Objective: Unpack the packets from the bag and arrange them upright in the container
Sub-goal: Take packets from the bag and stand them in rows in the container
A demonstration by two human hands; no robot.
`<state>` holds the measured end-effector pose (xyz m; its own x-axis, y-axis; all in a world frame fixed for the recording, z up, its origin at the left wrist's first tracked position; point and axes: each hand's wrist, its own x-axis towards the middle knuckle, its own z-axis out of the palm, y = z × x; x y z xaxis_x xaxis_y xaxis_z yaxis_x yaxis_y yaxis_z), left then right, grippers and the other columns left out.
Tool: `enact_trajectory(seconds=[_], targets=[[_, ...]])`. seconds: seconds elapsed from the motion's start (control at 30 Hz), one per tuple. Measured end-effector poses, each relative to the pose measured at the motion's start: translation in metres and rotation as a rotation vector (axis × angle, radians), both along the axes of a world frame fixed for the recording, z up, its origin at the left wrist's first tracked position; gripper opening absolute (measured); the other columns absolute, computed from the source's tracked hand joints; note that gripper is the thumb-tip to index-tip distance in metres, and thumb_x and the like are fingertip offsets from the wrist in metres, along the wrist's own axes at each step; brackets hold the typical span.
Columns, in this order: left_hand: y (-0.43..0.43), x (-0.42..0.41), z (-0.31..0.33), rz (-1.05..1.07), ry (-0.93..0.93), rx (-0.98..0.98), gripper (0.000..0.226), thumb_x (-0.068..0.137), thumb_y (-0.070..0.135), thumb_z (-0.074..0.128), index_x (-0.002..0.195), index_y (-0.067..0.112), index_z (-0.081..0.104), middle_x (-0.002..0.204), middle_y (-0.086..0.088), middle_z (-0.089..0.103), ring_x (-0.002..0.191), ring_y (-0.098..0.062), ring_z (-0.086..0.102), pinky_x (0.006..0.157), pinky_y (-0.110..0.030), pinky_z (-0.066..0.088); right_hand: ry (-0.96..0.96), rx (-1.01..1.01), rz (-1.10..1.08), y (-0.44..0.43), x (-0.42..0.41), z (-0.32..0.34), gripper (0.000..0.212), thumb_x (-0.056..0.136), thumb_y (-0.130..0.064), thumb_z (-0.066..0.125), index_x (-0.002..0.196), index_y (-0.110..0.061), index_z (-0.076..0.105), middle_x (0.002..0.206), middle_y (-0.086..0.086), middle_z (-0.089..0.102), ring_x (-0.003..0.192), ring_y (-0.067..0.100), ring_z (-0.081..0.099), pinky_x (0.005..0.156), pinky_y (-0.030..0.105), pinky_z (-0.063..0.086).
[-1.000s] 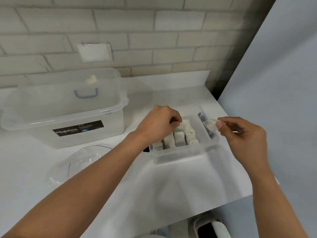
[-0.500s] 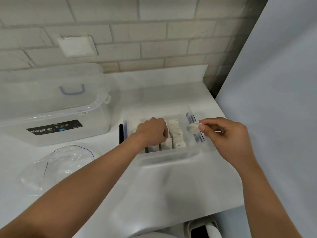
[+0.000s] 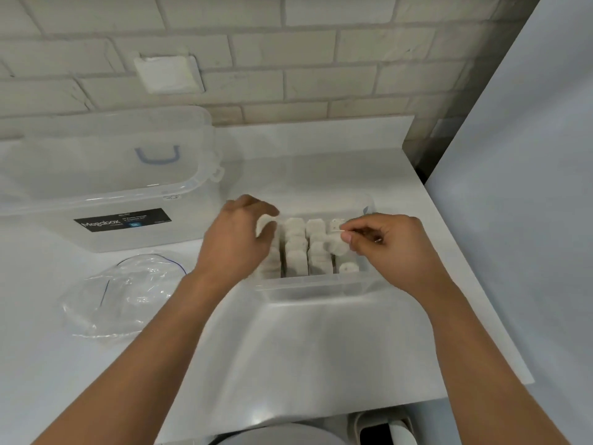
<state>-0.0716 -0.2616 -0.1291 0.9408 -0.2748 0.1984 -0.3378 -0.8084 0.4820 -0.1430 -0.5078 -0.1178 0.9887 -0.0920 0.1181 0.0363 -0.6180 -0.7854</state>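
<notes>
A small clear container stands on the white counter, holding several white packets upright in rows. My right hand pinches one white packet over the container's right row. My left hand reaches into the left side of the container, fingers bent over the leftmost packets; whether it grips them I cannot tell. The clear plastic bag lies crumpled on the counter to the left, apparently with nothing in it.
A large clear lidded storage box with a black label stands at the back left against the brick wall. The counter's right edge runs beside a grey wall. A white appliance shows below the front edge.
My right hand has brought its packet left and down into the container's right row. My left hand stays over the left packets. The camera has tilted closer.
</notes>
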Motion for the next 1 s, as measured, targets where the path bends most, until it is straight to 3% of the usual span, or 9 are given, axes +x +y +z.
enact_trajectory(seconds=[0.13,0.27,0.43,0.5,0.63,0.83,1.0], targets=[[0.04,-0.019,-0.017,0.023,0.063,-0.001,0.035,0.101,0.027,0.058,0.134,0.02,0.062,0.137,0.002,0.059,0.121,-0.027,0.055,0.097,-0.031,0.043,0.145,-0.004,0.114,0.024,0.018,0.001,0.011,0.092,-0.022,0.072,0.1,-0.025,0.08,0.076,-0.013,0.075,0.073,0.001,0.071,0.08,0.023,0.058],[0.049,-0.028,-0.027,-0.014,0.121,-0.042,0.042,0.104,0.036,0.051,0.144,0.024,0.054,0.149,0.009,0.052,0.135,-0.019,0.048,0.103,-0.022,0.035,0.333,-0.015,0.236,0.042,0.035,-0.003,0.007,0.091,-0.022,0.074,0.095,-0.023,0.079,0.073,-0.003,0.075,0.069,0.01,0.072,0.077,0.032,0.06],[0.049,-0.031,-0.034,-0.082,0.046,-0.006,0.041,0.107,0.029,0.045,0.146,0.022,0.054,0.156,0.008,0.044,0.137,-0.015,0.048,0.113,-0.027,0.036,0.538,-0.101,0.291,0.052,0.052,-0.018,0.006,0.085,-0.018,0.08,0.09,-0.016,0.077,0.074,0.002,0.077,0.073,0.016,0.076,0.074,0.034,0.06],[0.048,-0.031,-0.035,-0.084,0.034,-0.002,0.041,0.107,0.03,0.043,0.145,0.021,0.055,0.155,0.006,0.046,0.134,-0.018,0.051,0.111,-0.028,0.039,0.547,-0.162,0.278,0.053,0.056,-0.022,0.006,0.084,-0.015,0.08,0.087,-0.015,0.075,0.072,0.0,0.077,0.067,0.011,0.075,0.069,0.03,0.06],[0.048,-0.031,-0.033,-0.084,0.029,0.0,0.045,0.104,0.035,0.039,0.145,0.022,0.055,0.154,0.006,0.046,0.133,-0.019,0.053,0.108,-0.035,0.045,0.508,-0.247,0.195,0.055,0.062,-0.029,0.008,0.087,-0.006,0.072,0.083,-0.013,0.071,0.067,-0.005,0.076,0.064,0.01,0.075,0.081,0.041,0.062],[0.048,-0.032,-0.033,-0.07,0.036,0.002,0.046,0.103,0.037,0.039,0.144,0.023,0.055,0.154,0.007,0.046,0.131,-0.02,0.055,0.103,-0.041,0.049,0.478,-0.36,0.176,0.058,0.061,-0.034,0.014,0.081,-0.014,0.083,0.078,-0.013,0.07,0.06,-0.002,0.073,0.056,0.01,0.072,0.066,0.028,0.06],[0.047,-0.032,-0.033,-0.06,0.012,0.001,0.04,0.106,0.03,0.047,0.144,0.022,0.055,0.154,0.007,0.046,0.134,-0.019,0.053,0.104,-0.039,0.048,0.426,-0.37,0.157,0.056,0.061,-0.034,0.018,0.076,-0.02,0.088,0.076,-0.014,0.07,0.057,-0.001,0.071,0.054,0.013,0.071,0.065,0.03,0.061]])
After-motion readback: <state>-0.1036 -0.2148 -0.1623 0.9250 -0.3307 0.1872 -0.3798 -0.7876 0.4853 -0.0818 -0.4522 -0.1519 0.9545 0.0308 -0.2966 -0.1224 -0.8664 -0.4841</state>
